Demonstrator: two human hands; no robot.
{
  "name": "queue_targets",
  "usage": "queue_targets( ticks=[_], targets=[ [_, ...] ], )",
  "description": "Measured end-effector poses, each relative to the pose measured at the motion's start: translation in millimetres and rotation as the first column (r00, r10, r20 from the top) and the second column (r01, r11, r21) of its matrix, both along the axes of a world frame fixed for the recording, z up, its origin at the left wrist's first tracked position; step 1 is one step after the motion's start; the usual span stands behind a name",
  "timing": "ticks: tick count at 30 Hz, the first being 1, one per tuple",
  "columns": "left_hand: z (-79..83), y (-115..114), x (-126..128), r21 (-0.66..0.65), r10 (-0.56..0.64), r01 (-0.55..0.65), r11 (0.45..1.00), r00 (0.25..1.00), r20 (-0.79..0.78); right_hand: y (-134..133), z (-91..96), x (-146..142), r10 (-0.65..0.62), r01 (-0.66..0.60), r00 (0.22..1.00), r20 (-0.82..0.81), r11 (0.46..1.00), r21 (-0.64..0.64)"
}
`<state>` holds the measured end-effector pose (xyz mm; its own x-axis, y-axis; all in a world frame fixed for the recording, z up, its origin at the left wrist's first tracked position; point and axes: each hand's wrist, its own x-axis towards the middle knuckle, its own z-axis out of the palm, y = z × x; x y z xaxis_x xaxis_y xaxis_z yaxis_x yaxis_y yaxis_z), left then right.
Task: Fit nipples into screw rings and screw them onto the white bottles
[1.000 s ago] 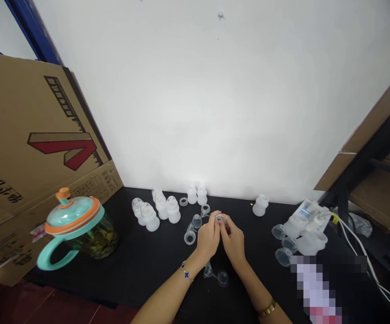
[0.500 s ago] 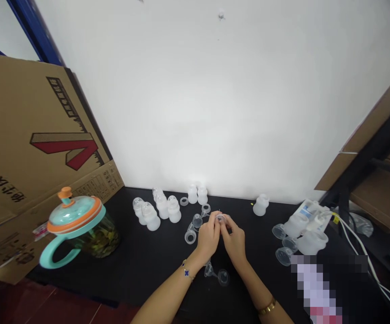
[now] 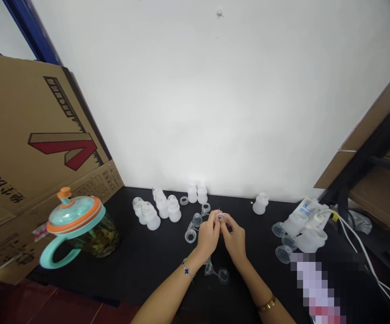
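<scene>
Both hands meet over the middle of the black table (image 3: 141,265). My left hand (image 3: 208,236) and my right hand (image 3: 234,238) pinch together a small clear plastic piece (image 3: 220,218) at their fingertips. Clear rings and small funnel-like parts (image 3: 191,235) lie just left of my left hand. Two more clear parts (image 3: 217,272) lie between my wrists. Several white frosted bottle-shaped pieces (image 3: 157,208) stand behind and to the left.
A teal and orange lidded jug (image 3: 76,230) stands at the left before a leaning cardboard box (image 3: 29,148). One white piece (image 3: 260,204) stands alone by the wall. Clear cups and packets (image 3: 299,229) and white cables (image 3: 360,252) lie right.
</scene>
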<state>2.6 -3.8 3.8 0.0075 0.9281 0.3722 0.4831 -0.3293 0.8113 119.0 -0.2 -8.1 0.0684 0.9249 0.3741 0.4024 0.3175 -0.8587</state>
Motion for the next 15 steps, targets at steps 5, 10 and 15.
queue_targets(
  ticks=[5, 10, 15],
  targets=[
    [0.5, -0.1, -0.5, 0.013, -0.012, 0.012, 1.0, 1.0, 0.017, 0.8, -2.7, 0.3, -0.002, 0.002, 1.0, -0.022, 1.0, -0.008],
    [0.2, 0.7, -0.6, 0.014, -0.011, 0.011, 1.0, 1.0, 0.019, 1.1, -1.8, -0.4, -0.005, 0.005, 0.999, -0.037, 1.0, -0.009],
    [1.0, -0.8, -0.5, -0.033, -0.013, 0.015, 0.999, 0.999, 0.047, 1.3, 1.8, 0.2, 0.056, -0.056, 0.995, -0.088, 0.998, -0.002]
  ],
)
